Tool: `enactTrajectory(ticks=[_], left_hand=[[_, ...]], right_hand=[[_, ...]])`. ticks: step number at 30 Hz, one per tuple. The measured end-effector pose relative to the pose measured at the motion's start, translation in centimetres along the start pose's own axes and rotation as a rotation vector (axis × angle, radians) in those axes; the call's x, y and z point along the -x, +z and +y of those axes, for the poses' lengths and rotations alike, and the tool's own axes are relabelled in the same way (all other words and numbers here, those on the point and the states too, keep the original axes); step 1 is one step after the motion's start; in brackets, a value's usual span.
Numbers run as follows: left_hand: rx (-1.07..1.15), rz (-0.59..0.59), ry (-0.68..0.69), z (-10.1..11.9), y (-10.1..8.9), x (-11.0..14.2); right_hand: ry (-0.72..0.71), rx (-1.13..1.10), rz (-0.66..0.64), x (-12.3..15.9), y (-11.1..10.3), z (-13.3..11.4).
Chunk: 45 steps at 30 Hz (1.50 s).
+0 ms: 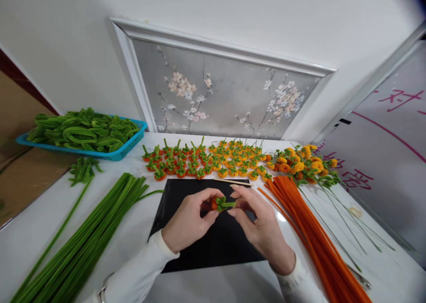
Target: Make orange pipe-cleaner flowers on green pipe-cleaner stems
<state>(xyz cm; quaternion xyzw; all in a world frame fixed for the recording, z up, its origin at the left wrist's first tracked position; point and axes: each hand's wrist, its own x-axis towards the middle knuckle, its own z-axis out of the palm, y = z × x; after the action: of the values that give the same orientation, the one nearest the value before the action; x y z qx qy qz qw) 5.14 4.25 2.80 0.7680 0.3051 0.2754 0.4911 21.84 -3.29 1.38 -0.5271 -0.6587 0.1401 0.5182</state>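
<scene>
Over the black mat [206,245], my left hand [191,216] pinches a small pipe-cleaner persimmon [214,203], an orange ball with green leaves and a green stem pointing right. My right hand [258,218] has its thumb and fingers around the free end of that stem; the exact contact is partly hidden. Behind the mat stand rows of finished orange persimmons [181,172] with thick green stems and yellow ones [234,161] with thin stems. A pale wooden stick [234,182] lies along the mat's back edge.
Green pipe cleaners [96,236] lie at left, orange ones [309,232] at right. A blue basket [116,154] of green looped pieces stands back left, with a small green pile [83,172] before it. Long-stemmed persimmons [299,163] and scissors [362,280] are at right. A framed panel [226,90] rises behind.
</scene>
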Motion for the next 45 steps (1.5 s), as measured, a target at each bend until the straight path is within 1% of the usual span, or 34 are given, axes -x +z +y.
enactTrajectory(ticks=[2, 4, 7, 9, 11, 14, 16, 18, 21, 25, 29, 33, 35, 40, 42, 45], left_hand=[[-0.101, 0.026, 0.030, -0.3, 0.0, 0.0], [-0.158, 0.061, 0.044, -0.4, 0.0, 0.0], [-0.134, 0.111, 0.046, -0.3, -0.1, 0.0], [-0.050, 0.125, 0.052, -0.2, -0.3, 0.0], [0.055, 0.132, 0.059, 0.0, -0.6, 0.0], [0.244, 0.134, 0.031, 0.6, -0.9, -0.1], [0.408, 0.089, -0.029, 1.0, -1.0, -0.1], [0.560, 0.029, -0.110, 1.4, -1.0, 0.0], [0.708, -0.011, -0.212, 2.0, -0.8, 0.3], [0.775, 0.003, -0.308, 2.6, -0.7, 0.4], [0.760, 0.027, -0.305, 2.4, -0.6, 0.4], [0.685, 0.051, -0.259, 2.2, -0.5, 0.5], [0.612, 0.069, -0.218, 2.2, -0.5, 0.5], [0.316, 0.081, -0.054, 2.1, -0.1, 0.5], [0.249, 0.098, -0.029, 1.9, 0.1, 0.5], [0.191, 0.088, -0.024, 1.7, 0.3, 0.6]], right_hand=[[-0.081, 0.102, -0.024, 0.0, 0.1, -0.1], [-0.128, 0.196, -0.045, 0.2, 0.3, 0.2], [-0.119, 0.310, -0.035, 0.4, 0.7, 0.8], [-0.064, 0.314, -0.013, 0.5, 0.9, 1.2], [0.039, 0.208, 0.015, 0.5, 1.0, 1.2], [0.231, -0.142, 0.059, 0.4, 1.5, 0.9], [0.313, -0.384, 0.067, 0.3, 2.0, 0.7], [0.355, -0.557, 0.056, 0.3, 2.5, 0.6], [0.393, -0.678, 0.038, 0.5, 3.0, 0.8], [0.363, -0.657, 0.036, 0.6, 3.1, 1.3], [0.328, -0.552, 0.006, 0.7, 3.2, 1.8], [0.262, -0.352, -0.004, 1.0, 3.4, 2.3], [0.238, -0.286, -0.012, 1.3, 3.5, 2.4], [0.220, -0.249, -0.014, 1.4, 3.6, 2.5], [0.193, -0.236, -0.023, 1.3, 3.5, 2.4], [0.152, -0.219, -0.043, 1.1, 3.2, 2.1]])
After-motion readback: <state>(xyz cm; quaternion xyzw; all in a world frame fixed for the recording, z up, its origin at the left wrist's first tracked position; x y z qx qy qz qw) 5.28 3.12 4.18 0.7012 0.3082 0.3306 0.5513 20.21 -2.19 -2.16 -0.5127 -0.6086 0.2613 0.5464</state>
